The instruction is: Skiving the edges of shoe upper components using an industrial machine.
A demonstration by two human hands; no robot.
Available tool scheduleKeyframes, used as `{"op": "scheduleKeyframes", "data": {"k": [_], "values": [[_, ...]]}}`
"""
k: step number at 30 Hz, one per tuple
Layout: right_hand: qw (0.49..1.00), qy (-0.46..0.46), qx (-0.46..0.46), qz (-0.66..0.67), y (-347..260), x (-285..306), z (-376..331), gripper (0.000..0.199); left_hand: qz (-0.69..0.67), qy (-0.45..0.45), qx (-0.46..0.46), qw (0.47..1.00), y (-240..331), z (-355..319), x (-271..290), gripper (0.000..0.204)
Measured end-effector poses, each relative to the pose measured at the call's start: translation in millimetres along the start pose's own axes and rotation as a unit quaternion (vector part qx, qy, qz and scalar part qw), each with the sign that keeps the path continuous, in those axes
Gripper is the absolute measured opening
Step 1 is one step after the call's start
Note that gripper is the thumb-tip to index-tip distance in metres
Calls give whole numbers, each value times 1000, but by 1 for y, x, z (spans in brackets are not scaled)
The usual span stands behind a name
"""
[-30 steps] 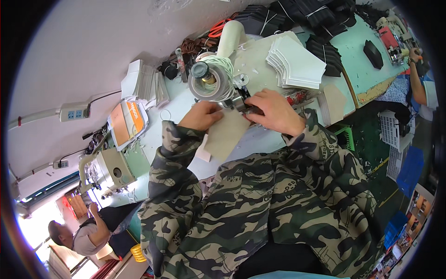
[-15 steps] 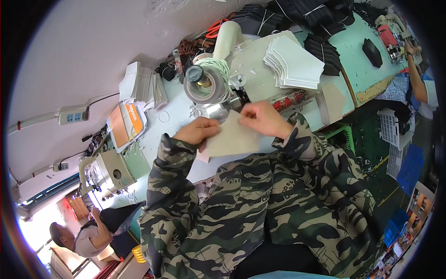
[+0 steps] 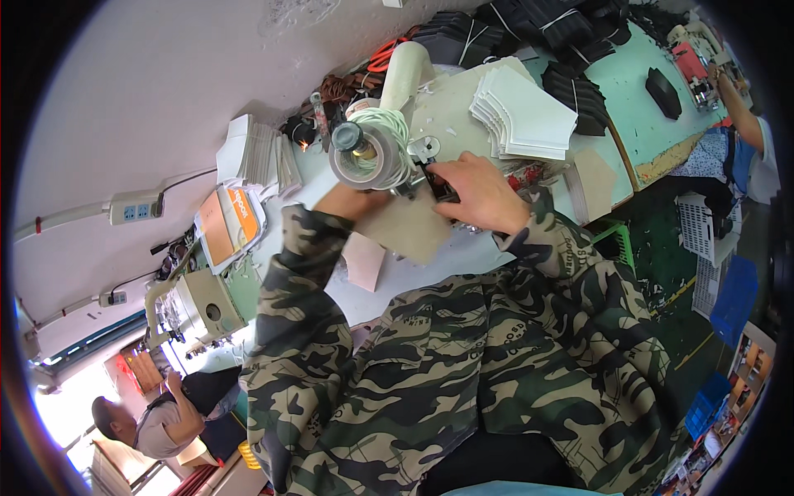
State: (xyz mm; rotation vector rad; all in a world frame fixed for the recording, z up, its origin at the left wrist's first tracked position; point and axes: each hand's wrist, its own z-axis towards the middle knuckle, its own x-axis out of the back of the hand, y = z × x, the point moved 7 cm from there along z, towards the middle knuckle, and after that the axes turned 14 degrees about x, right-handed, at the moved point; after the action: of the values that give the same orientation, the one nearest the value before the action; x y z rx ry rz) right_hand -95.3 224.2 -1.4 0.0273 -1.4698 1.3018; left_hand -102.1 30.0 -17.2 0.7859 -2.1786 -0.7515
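Note:
A beige flat sheet (image 3: pixel 409 230) lies slantwise at the machine head, its far edge beneath the metal parts. At its left edge is my left hand (image 3: pixel 351 201), the fingers mostly hidden behind the machine's round dish (image 3: pixel 357 169) with pale green cord coiled round it. My right hand (image 3: pixel 486 195) is closed at the sheet's right side, thumb near its edge and fingers curled at a dark machine part (image 3: pixel 440 183); what they grip is not clear. Just nearer on the table lies a pinkish cut piece (image 3: pixel 364 261).
White cut sheets (image 3: pixel 529 116) stand fanned out at the back right, another stack (image 3: pixel 256 157) at the left. Black bundles (image 3: pixel 550 29) lie along the back. Another machine (image 3: pixel 203 306) is at the left. One person (image 3: pixel 161 417) works at far left, another (image 3: pixel 748 136) at far right.
The beige sheet has moved away from me to the machine head. My left hand has gone behind the dish, my right hand to the dark part. The pinkish piece shows more.

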Motion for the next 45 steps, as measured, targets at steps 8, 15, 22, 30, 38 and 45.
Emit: {"op": "scheduleKeyframes", "data": {"k": [8,15,22,30,38,45], "values": [[973,187,102,-87,-17,96,5,27,199,236,53,950,-51,-15,1,22],[975,155,35,-154,-3,73,-42,29,431,178,119,877,-185,-31,-46,36],[996,45,14,76,-26,-4,-35,27,416,280,58,863,-175,-41,-44,37],[986,45,-18,157,-9,0,-38,25,-117,-174,80,975,-32,-73,-22,16],[985,28,-31,165,-7,-2,-17,24,-12,-117,183,976,-40,-22,-16,20],[983,26,119,-134,-11,-5,7,38,6,-39,145,989,-2,-8,-26,22]]}}
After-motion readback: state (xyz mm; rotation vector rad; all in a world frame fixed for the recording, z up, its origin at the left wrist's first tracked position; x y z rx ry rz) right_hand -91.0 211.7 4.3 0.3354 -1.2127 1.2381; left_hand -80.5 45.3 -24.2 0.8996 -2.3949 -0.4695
